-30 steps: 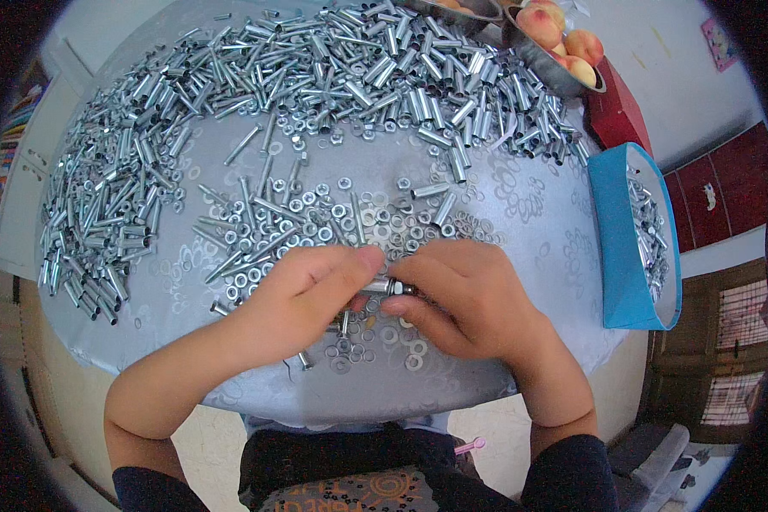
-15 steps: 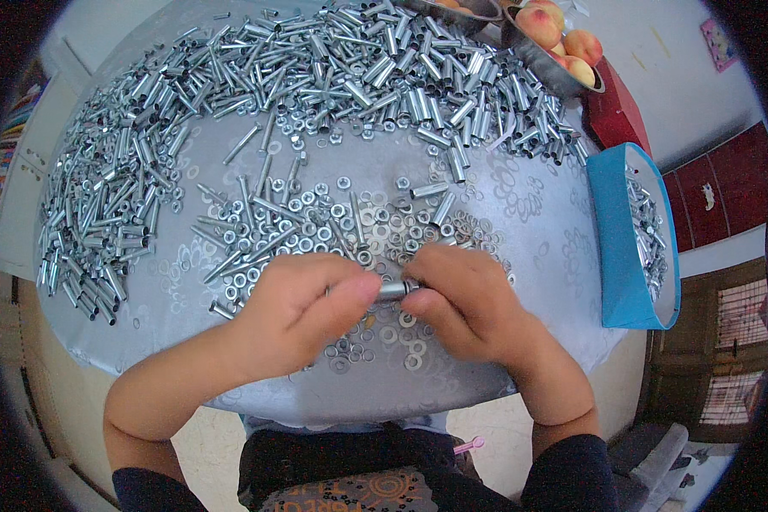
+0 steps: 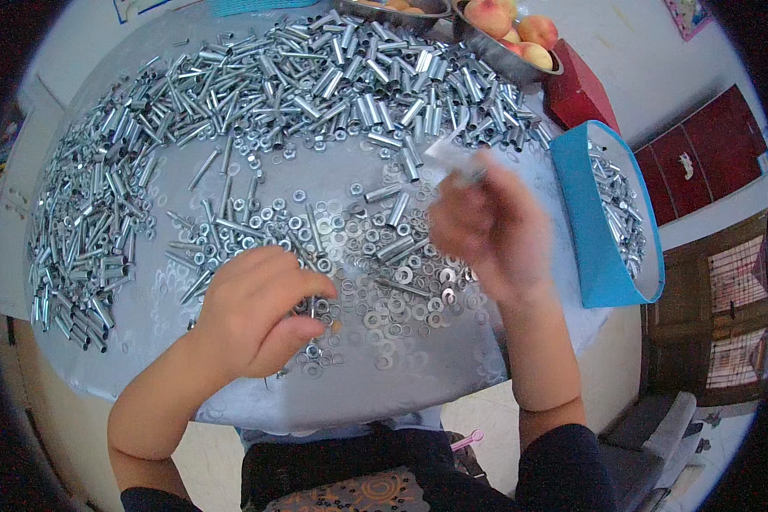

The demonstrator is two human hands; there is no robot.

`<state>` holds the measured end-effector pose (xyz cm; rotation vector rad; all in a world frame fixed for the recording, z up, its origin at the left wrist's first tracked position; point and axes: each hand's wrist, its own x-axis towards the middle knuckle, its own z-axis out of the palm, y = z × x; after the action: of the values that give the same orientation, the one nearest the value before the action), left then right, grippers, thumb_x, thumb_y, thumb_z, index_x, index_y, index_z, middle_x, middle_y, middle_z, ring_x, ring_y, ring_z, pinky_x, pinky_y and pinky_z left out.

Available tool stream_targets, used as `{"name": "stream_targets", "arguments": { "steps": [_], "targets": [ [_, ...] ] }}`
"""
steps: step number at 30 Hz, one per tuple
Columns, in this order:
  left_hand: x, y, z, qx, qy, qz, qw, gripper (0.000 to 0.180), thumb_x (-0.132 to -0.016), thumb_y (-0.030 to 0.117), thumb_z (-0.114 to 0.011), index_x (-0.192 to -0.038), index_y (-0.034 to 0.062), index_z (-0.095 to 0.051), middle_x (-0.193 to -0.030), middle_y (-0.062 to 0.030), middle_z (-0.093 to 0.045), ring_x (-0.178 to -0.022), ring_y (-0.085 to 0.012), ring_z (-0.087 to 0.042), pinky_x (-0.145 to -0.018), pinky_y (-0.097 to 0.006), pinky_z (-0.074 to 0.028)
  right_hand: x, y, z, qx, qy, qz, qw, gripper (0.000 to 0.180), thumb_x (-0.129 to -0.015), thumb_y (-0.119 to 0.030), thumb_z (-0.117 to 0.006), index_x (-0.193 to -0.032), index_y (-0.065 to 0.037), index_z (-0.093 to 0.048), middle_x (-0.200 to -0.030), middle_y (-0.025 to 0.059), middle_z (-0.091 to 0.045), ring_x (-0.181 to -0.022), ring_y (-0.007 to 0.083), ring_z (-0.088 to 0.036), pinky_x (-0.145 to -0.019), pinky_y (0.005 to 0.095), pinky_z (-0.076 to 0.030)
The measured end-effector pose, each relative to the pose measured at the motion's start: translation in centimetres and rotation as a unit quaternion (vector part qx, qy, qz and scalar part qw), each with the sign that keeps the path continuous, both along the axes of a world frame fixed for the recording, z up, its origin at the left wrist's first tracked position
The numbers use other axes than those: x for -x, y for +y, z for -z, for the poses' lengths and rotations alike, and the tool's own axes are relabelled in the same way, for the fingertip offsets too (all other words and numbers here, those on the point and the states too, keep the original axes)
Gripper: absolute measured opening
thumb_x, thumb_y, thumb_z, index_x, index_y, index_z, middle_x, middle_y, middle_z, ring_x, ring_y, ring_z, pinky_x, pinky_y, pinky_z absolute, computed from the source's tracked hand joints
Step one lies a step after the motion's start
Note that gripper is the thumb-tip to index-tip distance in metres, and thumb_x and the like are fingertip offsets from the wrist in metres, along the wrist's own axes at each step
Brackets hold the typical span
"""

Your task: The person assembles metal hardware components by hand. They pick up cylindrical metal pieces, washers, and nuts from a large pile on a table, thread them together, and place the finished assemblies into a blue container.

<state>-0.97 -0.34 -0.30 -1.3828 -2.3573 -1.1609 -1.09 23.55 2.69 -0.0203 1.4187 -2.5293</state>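
My left hand hovers over the near edge of a pile of bolts and nuts, its thumb and forefinger apart with nothing plainly between them. Blurred by motion, my right hand is raised over the table right of the washers, fingers curled. At its fingertips is a small greyish thing, too smeared to name. A whitish slip shows just beyond those fingertips; whether they touch it I cannot tell. Metal sleeves lie between the hands, among the washers.
A broad heap of metal sleeves and bolts curves along the far and left sides of the table. On the right stands a blue fabric bin holding metal parts. A metal bowl of peaches and a red box are at the far right.
Both hands were together on a metal sleeve. They have parted: the right has moved up and away to the right, the left has opened. The view has shifted slightly.
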Motion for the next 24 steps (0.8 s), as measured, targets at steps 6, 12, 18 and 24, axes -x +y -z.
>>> {"name": "stream_targets", "arguments": {
  "steps": [6,12,18,24],
  "targets": [
    [-0.1,0.5,0.5,-0.002,0.023,0.026,0.999,0.024,-0.077,0.029,-0.056,-0.078,0.0054,-0.057,-0.061,-0.0072,-0.046,-0.055,-0.0259,-0.046,-0.049,-0.034,-0.036,2.0,9.2,-2.1,0.223,0.190,0.221,0.930,0.037,-0.088,-0.040,-0.041,-0.070,-0.008,-0.044,-0.055,-0.0028,-0.028,-0.050,0.0102,-0.031,-0.045,0.0240,-0.025],
    [-0.4,0.8,0.0,0.008,0.027,0.002,1.000,0.013,-0.074,0.018,-0.060,-0.076,0.0055,-0.056,-0.063,-0.0081,-0.049,-0.056,-0.0261,-0.049,-0.050,-0.034,-0.038,3.4,8.1,-0.4,0.069,0.107,0.270,0.955,0.031,-0.086,-0.036,-0.049,-0.073,-0.008,-0.048,-0.055,-0.0036,-0.031,-0.050,0.0093,-0.032,-0.045,0.0222,-0.028],
    [0.2,0.8,0.0,0.027,0.034,-0.122,0.992,0.012,-0.078,0.015,-0.056,-0.082,0.0044,-0.056,-0.070,-0.0098,-0.052,-0.065,-0.0284,-0.051,-0.057,-0.036,-0.040,1.3,0.2,2.3,-0.580,0.357,0.084,0.728,0.014,-0.077,-0.016,-0.060,-0.082,-0.003,-0.056,-0.069,0.0079,-0.053,-0.064,0.0219,-0.055,-0.060,0.0306,-0.044],
    [1.8,-0.7,-0.1,0.075,0.052,-0.167,0.982,0.018,-0.074,0.011,-0.052,-0.089,0.0027,-0.055,-0.082,-0.0118,-0.053,-0.078,-0.0298,-0.050,-0.069,-0.037,-0.040,0.2,-1.0,1.4,-0.608,0.420,-0.116,0.663,0.018,-0.070,-0.005,-0.058,-0.088,-0.003,-0.057,-0.087,0.0104,-0.055,-0.088,0.0284,-0.051,-0.078,0.0373,-0.040]
  ]
}}
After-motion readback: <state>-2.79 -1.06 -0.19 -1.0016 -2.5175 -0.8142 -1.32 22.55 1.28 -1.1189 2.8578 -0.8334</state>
